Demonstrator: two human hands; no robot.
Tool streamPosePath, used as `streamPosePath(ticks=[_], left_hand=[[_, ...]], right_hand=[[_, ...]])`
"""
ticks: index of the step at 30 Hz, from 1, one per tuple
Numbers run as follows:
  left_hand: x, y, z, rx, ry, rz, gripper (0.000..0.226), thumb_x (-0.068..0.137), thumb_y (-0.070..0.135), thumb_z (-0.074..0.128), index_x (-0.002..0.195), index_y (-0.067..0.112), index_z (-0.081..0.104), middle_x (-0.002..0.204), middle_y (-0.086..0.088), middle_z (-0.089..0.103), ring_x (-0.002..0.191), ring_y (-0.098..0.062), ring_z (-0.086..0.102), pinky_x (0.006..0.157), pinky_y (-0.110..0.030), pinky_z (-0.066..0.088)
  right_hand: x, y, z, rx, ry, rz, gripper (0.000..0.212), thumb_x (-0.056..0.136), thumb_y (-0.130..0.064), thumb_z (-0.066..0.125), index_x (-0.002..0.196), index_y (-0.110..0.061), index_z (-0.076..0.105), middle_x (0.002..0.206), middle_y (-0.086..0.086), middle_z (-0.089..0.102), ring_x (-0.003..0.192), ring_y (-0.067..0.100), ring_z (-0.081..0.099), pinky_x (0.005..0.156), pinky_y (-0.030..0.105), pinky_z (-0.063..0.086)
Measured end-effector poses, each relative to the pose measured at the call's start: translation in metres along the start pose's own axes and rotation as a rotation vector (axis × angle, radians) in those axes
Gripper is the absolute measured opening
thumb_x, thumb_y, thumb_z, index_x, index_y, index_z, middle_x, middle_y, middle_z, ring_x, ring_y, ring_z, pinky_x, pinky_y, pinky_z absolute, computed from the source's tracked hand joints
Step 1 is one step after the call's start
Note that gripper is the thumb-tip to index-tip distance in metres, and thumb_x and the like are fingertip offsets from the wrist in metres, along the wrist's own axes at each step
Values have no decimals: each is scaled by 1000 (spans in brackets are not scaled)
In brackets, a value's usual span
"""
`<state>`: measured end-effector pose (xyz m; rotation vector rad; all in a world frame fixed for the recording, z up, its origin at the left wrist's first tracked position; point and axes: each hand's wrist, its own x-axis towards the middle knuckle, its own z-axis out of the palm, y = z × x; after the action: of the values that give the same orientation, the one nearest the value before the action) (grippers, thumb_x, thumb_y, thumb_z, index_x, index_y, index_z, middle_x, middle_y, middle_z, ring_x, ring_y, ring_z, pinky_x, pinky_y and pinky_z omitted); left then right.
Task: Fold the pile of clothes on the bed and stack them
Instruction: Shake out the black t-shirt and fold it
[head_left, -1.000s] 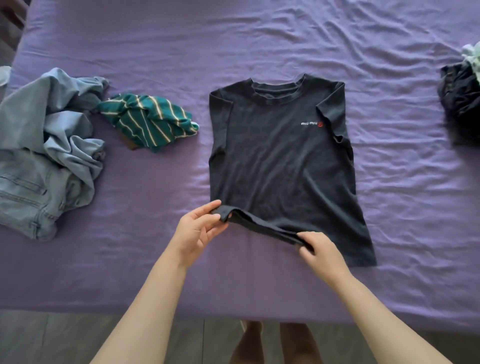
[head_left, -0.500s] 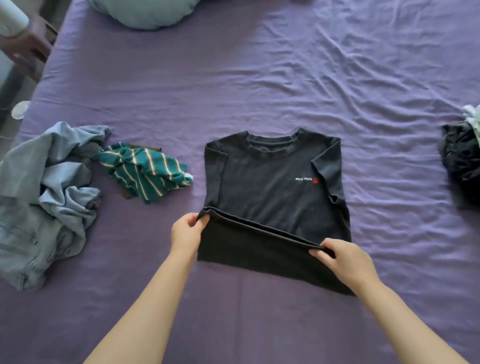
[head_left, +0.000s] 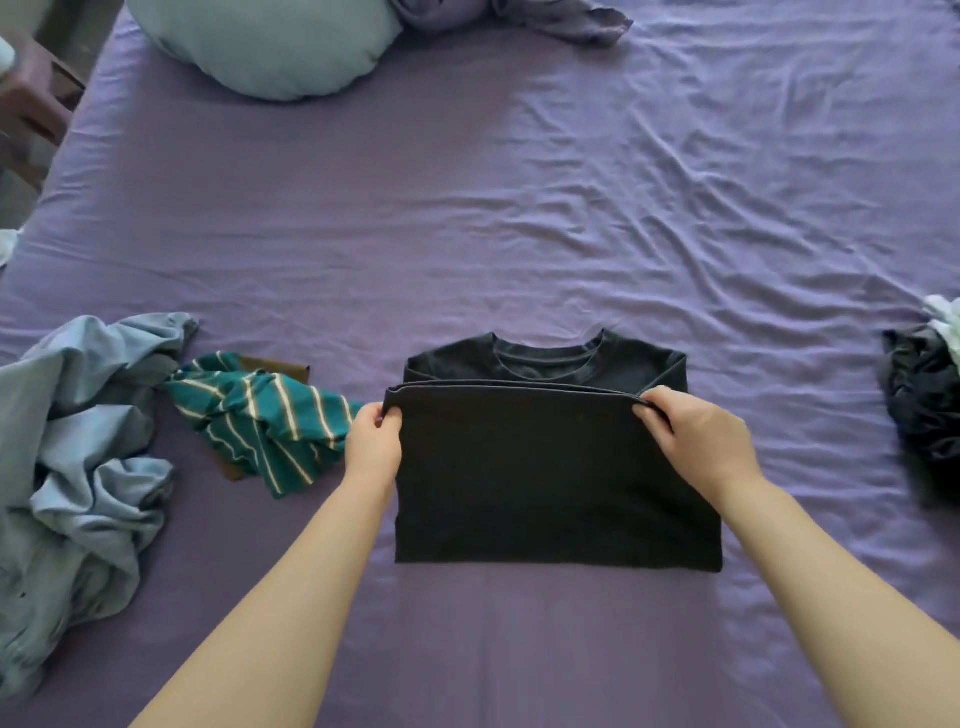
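A black T-shirt (head_left: 550, 467) lies in the middle of the purple bed (head_left: 519, 218), its lower half folded up over the chest so that only the collar and shoulders show beyond the hem. My left hand (head_left: 375, 441) pinches the hem's left corner. My right hand (head_left: 691, 436) grips the hem's right corner. A crumpled green striped garment (head_left: 265, 421) lies just left of the shirt, and a heap of light blue denim (head_left: 78, 457) lies at the far left. A dark bundle of clothes (head_left: 924, 400) sits at the right edge.
A pale blue pillow (head_left: 270, 41) and a bunched purple sheet (head_left: 519, 15) lie at the head of the bed. A brown cloth (head_left: 280, 366) peeks out under the striped garment. Wooden furniture (head_left: 31, 98) stands beyond the bed's left side.
Both hands have carried the shirt's bottom hem away from me and up over the chest, covering the logo. The view has tilted up toward the pillow.
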<state>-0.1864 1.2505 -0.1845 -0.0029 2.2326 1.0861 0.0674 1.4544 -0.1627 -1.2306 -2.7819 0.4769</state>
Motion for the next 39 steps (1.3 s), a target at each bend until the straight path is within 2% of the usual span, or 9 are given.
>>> streamPosePath(ticks=[10, 15, 18, 20, 24, 27, 30, 35, 39], left_hand=[[71, 36, 23, 208, 8, 78, 22, 97, 19, 51, 110, 6, 63, 109, -13, 65, 97, -25, 56, 81, -32, 41], [57, 30, 48, 687, 273, 457, 41, 83, 8, 64, 123, 9, 58, 125, -17, 53, 114, -37, 47, 95, -47, 38], [28, 14, 79, 884, 71, 873, 51, 71, 5, 75, 120, 10, 64, 129, -18, 56, 119, -40, 53, 97, -53, 44], [8, 3, 103, 1004, -129, 999, 53, 73, 22, 77, 125, 16, 63, 137, -15, 53, 127, -37, 49, 101, -58, 40], [-13, -18, 136, 1209, -341, 928, 72, 87, 65, 41, 148, 29, 29, 159, -8, 15, 147, -33, 9, 115, -61, 9], [-10, -28, 149, 1292, -368, 825, 82, 84, 76, 17, 148, 35, -15, 155, -4, -27, 141, -29, -30, 110, -61, -19], [-9, -21, 155, 1368, -434, 757, 85, 83, 79, 17, 142, 36, -28, 147, -2, -40, 136, -29, -39, 107, -60, -24], [-19, 11, 150, 1201, -543, 627, 74, 92, 57, 42, 152, 32, 6, 161, -2, -10, 146, -27, -17, 116, -55, -4], [-31, 41, 130, 271, -583, 298, 40, 96, 44, 49, 134, 35, 49, 140, 13, 49, 135, -9, 37, 103, -18, 32]], right_hand=[[99, 13, 11, -276, 141, -34, 38, 73, -30, 81, 61, -7, 53, 48, 9, 55, 40, 29, 48, 50, 29, 33], [109, 21, 47, -189, 170, -13, 37, 77, -24, 77, 107, -6, 66, 111, 18, 65, 107, 37, 58, 91, 50, 41], [75, 23, 69, -135, 53, 111, 63, 85, -32, 67, 140, -11, 45, 148, 23, 34, 137, 40, 31, 111, 54, 22], [51, 27, 77, -84, 41, 215, 74, 83, -33, 69, 145, -11, 36, 152, 26, 23, 137, 43, 29, 108, 55, 27], [12, 31, 79, 112, -1, 454, 86, 82, -38, 69, 150, -13, 21, 154, 18, 23, 135, 37, 33, 103, 51, 34], [-8, 33, 75, 302, -12, 545, 91, 83, -32, 70, 151, -22, 12, 150, 8, 34, 134, 29, 34, 103, 45, 36], [-8, 39, 66, 483, -53, 729, 90, 81, -31, 73, 150, -21, 16, 145, 6, 42, 131, 25, 41, 103, 40, 37], [7, 29, 35, 848, -169, 755, 39, 85, -14, 61, 114, -39, 56, 109, -11, 68, 103, 14, 62, 88, 35, 52], [16, -13, 10, 1086, -315, 480, 60, 86, -4, 58, 121, -51, 47, 108, -21, 66, 97, 3, 65, 74, 21, 55]])
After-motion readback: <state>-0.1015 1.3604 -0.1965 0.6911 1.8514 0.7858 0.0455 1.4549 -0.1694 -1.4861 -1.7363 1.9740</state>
